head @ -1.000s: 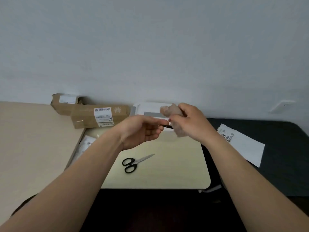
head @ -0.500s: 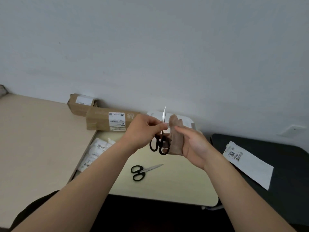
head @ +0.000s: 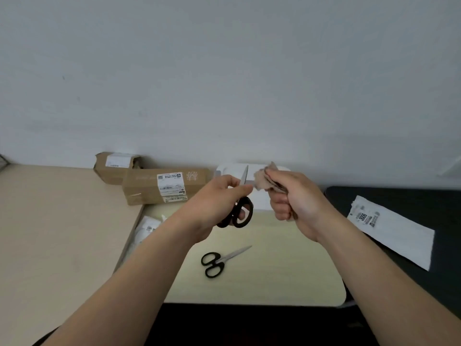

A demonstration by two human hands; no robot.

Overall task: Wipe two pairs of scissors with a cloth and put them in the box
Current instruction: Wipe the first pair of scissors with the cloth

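Observation:
My left hand (head: 216, 196) holds a pair of black-handled scissors (head: 241, 208) upright above the small pale table (head: 287, 270), blades pointing up. My right hand (head: 294, 198) grips a crumpled brownish cloth (head: 264, 179) just right of the blades, close to them. A second pair of black-handled scissors (head: 219, 260) lies flat on the table, blades pointing right. A white box (head: 233, 169) stands at the table's far edge against the wall, largely hidden behind both hands.
Two cardboard parcels (head: 162, 184) lie at the back left on a wooden desk (head: 50, 233). White packets (head: 146, 229) sit in the gap beside the small table. A white labelled bag (head: 391, 228) lies on the dark surface to the right.
My right hand has closed round the cloth and lifted it from beside the handles up to the blades. The left hand still holds the scissors upright.

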